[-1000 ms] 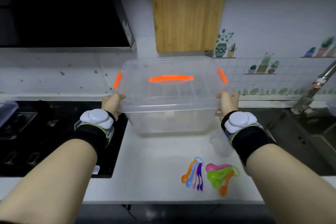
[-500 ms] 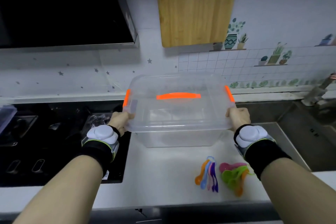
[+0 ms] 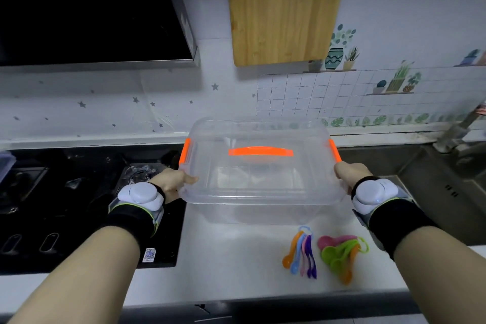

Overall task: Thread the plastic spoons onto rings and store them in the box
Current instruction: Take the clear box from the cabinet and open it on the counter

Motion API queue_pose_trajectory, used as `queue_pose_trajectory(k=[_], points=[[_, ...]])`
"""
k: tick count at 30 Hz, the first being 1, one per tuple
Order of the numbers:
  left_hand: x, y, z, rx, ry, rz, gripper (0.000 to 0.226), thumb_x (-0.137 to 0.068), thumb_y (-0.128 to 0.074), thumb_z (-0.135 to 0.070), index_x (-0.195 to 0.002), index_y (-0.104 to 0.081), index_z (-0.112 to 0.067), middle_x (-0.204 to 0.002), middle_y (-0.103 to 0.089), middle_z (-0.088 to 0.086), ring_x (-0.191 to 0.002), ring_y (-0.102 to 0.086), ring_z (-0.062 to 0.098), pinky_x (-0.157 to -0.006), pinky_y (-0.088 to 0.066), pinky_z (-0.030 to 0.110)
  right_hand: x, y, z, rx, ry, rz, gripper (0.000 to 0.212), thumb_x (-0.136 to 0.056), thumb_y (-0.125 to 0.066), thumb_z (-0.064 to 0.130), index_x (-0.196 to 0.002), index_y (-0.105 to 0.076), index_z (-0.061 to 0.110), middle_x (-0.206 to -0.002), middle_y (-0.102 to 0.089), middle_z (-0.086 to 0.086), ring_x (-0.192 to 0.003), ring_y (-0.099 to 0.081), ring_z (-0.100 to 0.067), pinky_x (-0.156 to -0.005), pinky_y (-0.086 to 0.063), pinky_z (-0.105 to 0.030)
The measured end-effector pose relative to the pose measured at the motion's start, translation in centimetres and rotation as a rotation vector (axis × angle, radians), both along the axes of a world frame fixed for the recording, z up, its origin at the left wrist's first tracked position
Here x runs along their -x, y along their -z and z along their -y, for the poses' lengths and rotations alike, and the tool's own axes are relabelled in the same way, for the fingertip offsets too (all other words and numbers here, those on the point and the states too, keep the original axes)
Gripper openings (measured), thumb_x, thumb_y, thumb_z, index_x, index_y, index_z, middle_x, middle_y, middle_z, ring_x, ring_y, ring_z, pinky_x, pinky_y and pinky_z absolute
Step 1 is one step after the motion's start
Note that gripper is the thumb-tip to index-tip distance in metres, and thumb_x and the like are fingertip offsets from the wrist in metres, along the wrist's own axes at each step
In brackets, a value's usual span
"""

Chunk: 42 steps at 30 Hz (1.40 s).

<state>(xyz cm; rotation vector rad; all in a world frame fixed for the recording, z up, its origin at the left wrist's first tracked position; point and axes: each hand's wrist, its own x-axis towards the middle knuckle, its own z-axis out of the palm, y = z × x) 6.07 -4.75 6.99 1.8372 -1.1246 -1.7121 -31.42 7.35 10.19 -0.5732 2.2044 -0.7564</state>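
- While both hands hold it, the box (image 3: 263, 192) stands at the back of the worktop (image 3: 231, 258), lid on. It is clear, smooth plastic, rectangular with rounded corners. Whether its base rests on the surface cannot be told.
- Lid: flat orange handle (image 3: 260, 152) at centre, an orange clip at each short end.
- Left hand (image 3: 172, 183) grips the left end below the clip, thumb laid on the lid edge; other fingers hidden.
- Right hand (image 3: 347, 173) grips the right end below the clip; fingers largely hidden by the box.
- Slim spoons (image 3: 302, 255), orange, blue, pink and purple, hang fanned on a pale ring. They lie on the worktop just in front of the box, outside it.
- Scoops (image 3: 339, 252), pink, green and orange with deep round bowls, lie nested on a green ring, just right of the slim spoons.
- Worktop: white, smooth, glossy. Black glass hob (image 3: 79, 205) adjoins on the left, steel sink (image 3: 434, 192) on the right.
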Motion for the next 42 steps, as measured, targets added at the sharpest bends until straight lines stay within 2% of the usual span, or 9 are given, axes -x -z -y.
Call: queue_pose_trajectory(k=[4,7,13,17,25,30,33,37,42], points=[[-0.4,-0.9,0.4,-0.030,0.107,0.052,0.051,-0.078,-0.073,-0.007,-0.124,-0.054,0.006,-0.124,-0.061,0.024,-0.114,-0.059,0.039,-0.102,-0.045,0.051,-0.3,-0.6,1.6,-0.049,-0.037,-0.126,0.034,-0.085,-0.047,0.017,-0.111,-0.057,-0.002,-0.099,-0.058,-0.016,-0.088,-0.055,-0.032,-0.077,-0.042,-0.030],[-0.6,-2.1,1.0,-0.038,0.224,0.183,0.056,-0.075,-0.077,-0.035,-0.118,-0.055,-0.006,-0.120,-0.060,0.012,-0.112,-0.058,0.032,-0.089,-0.049,0.042,-1.2,-0.6,2.9,-0.055,-0.029,-0.259,0.044,-0.088,-0.046,0.018,-0.127,-0.046,-0.001,-0.130,-0.048,-0.023,-0.120,-0.047,-0.038,-0.103,-0.038,-0.040],[1.3,-2.6,3.5,0.350,0.063,0.316,0.054,-0.086,-0.054,-0.057,-0.070,-0.053,-0.006,-0.066,-0.051,0.012,-0.061,-0.048,0.028,-0.059,-0.038,0.032,-0.9,-0.2,4.9,-0.001,-0.157,-0.425,0.040,-0.094,-0.044,0.021,-0.128,-0.041,0.000,-0.133,-0.045,-0.026,-0.122,-0.044,-0.043,-0.103,-0.036,-0.049],[2.7,-1.4,4.0,0.487,0.043,0.483,0.054,-0.095,-0.043,-0.049,-0.081,-0.056,0.002,-0.095,-0.060,0.031,-0.095,-0.059,0.042,-0.085,-0.045,0.040,-1.0,0.3,5.9,-0.040,-0.253,-0.596,0.042,-0.097,-0.040,0.026,-0.136,-0.037,0.008,-0.135,-0.043,-0.021,-0.125,-0.042,-0.039,-0.101,-0.033,-0.048],[3.5,0.2,4.1,0.517,-0.008,0.545,0.053,-0.100,-0.031,-0.043,-0.112,-0.059,0.000,-0.116,-0.062,0.025,-0.110,-0.055,0.041,-0.089,-0.041,0.038,-2.8,3.2,7.1,-0.052,-0.340,-0.772,0.047,-0.099,-0.036,0.032,-0.142,-0.032,0.014,-0.152,-0.018,-0.017,-0.136,-0.024,-0.035,-0.109,-0.025,-0.046],[3.6,0.3,4.8,0.425,-0.111,0.582,0.038,-0.101,-0.031,-0.024,-0.118,-0.054,0.002,-0.121,-0.058,0.027,-0.113,-0.053,0.042,-0.090,-0.040,0.041,-3.0,4.0,7.2,-0.027,-0.323,-0.835,0.045,-0.099,-0.035,0.030,-0.140,-0.033,0.014,-0.152,-0.018,-0.018,-0.134,-0.026,-0.036,-0.108,-0.026,-0.047],[4.3,0.3,4.2,0.554,-0.026,0.744,0.045,-0.099,-0.035,-0.027,-0.140,-0.031,-0.009,-0.137,-0.046,0.023,-0.125,-0.044,0.041,-0.099,-0.035,0.047,-2.5,4.0,7.2,-0.026,-0.324,-0.824,0.043,-0.099,-0.035,0.031,-0.138,-0.036,0.014,-0.148,-0.024,-0.018,-0.132,-0.030,-0.037,-0.105,-0.029,-0.049],[5.1,1.2,3.8,0.796,0.368,1.017,0.060,-0.097,-0.026,-0.052,-0.150,-0.017,-0.024,-0.160,-0.011,0.006,-0.146,-0.012,0.031,-0.118,-0.010,0.048,-1.0,3.2,7.1,0.069,-0.310,-0.767,0.045,-0.098,-0.036,0.016,-0.142,-0.028,0.010,-0.134,-0.041,-0.022,-0.117,-0.046,-0.043,-0.089,-0.041,-0.048],[4.5,2.6,4.8,0.732,0.475,0.926,0.064,-0.091,-0.027,-0.065,-0.148,-0.019,-0.036,-0.161,0.004,0.000,-0.146,-0.013,0.029,-0.115,-0.025,0.046,0.5,3.1,6.3,-0.016,-0.097,-0.672,0.038,-0.101,-0.033,0.027,-0.124,-0.050,0.001,-0.126,-0.048,-0.027,-0.113,-0.051,-0.044,-0.090,-0.042,-0.047]])
